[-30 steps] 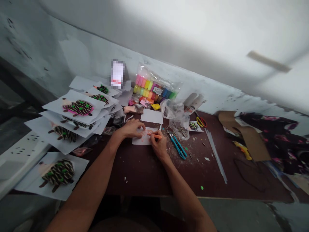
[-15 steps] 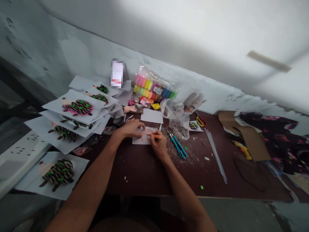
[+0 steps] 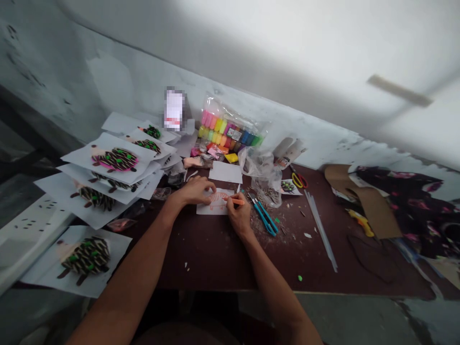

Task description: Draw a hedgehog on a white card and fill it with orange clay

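Right grip (image 3: 239, 216) clamped on orange marker (image 3: 237, 201), long axis running roughly sideways, tip pointing left onto white card (image 3: 212, 208) on worktop (image 3: 201, 258). Left grip (image 3: 194, 190) open, fingers flat on card, just left of right grip.

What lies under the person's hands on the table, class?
A white paper sheet with orange marks lies under the left hand and right hand, on the dark table. The hands cover part of it, so what lies beneath them cannot be seen.
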Action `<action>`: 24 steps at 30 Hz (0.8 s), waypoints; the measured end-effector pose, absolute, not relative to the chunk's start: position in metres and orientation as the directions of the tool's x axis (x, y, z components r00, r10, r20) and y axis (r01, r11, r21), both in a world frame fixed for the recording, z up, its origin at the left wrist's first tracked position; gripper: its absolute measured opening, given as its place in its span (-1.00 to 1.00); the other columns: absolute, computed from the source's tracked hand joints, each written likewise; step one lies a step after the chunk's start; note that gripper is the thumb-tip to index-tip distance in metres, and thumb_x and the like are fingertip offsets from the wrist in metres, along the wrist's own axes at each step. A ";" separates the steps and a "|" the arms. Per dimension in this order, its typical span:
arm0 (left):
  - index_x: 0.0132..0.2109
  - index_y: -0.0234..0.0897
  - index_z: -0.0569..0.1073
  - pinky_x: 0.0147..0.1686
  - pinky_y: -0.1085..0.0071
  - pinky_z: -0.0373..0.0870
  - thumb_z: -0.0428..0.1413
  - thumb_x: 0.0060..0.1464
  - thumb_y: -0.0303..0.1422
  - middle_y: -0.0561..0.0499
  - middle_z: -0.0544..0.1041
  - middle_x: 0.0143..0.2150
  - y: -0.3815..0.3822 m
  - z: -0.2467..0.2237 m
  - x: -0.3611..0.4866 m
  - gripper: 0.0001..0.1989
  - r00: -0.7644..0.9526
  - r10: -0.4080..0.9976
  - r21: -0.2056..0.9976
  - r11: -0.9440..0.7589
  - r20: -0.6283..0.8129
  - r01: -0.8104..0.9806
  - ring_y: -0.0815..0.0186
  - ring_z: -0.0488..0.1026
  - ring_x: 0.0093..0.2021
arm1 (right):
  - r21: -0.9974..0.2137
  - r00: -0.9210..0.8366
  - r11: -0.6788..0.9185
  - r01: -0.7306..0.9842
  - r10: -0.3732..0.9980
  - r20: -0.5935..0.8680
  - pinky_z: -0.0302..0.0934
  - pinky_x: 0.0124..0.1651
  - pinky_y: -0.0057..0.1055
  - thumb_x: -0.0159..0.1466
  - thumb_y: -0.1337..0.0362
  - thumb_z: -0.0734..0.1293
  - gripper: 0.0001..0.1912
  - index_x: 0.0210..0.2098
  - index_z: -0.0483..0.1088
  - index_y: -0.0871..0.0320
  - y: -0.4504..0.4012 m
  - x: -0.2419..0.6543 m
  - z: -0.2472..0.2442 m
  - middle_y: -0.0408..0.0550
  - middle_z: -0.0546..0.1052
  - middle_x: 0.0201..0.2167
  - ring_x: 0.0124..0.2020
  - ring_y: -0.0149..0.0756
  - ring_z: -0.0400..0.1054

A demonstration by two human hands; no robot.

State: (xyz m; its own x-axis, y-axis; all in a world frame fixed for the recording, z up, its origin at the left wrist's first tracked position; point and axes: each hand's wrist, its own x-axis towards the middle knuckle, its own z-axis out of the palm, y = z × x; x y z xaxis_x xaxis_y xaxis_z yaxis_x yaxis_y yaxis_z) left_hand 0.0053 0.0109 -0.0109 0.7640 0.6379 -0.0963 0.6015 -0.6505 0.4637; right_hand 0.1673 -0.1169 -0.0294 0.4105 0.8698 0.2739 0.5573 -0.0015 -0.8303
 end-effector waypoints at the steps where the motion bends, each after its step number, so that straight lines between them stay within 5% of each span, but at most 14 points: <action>1: -0.04 -0.07 0.57 0.01 0.26 0.24 0.19 -0.11 -0.22 -0.02 0.49 -0.10 0.011 -0.011 0.005 -0.59 0.764 0.638 0.462 -0.652 -0.095 0.602 0.10 0.37 -0.03 | -0.828 0.409 -0.009 0.560 0.873 0.267 0.06 -0.46 -0.48 0.23 0.14 0.24 -0.79 -0.48 0.29 0.09 -0.117 0.168 -0.029 -0.20 0.41 -0.57 -0.56 -0.39 0.23; 24: -0.05 -0.06 0.59 -0.02 0.22 0.22 0.17 -0.07 -0.24 -0.03 0.52 -0.16 0.006 -0.007 0.010 -0.63 0.746 0.659 0.456 -0.637 -0.096 0.622 0.09 0.39 -0.06 | -0.804 0.368 0.003 0.595 0.888 0.276 0.07 -0.43 -0.46 0.23 0.14 0.24 -0.79 -0.46 0.31 0.10 -0.116 0.167 -0.027 -0.19 0.42 -0.56 -0.54 -0.38 0.26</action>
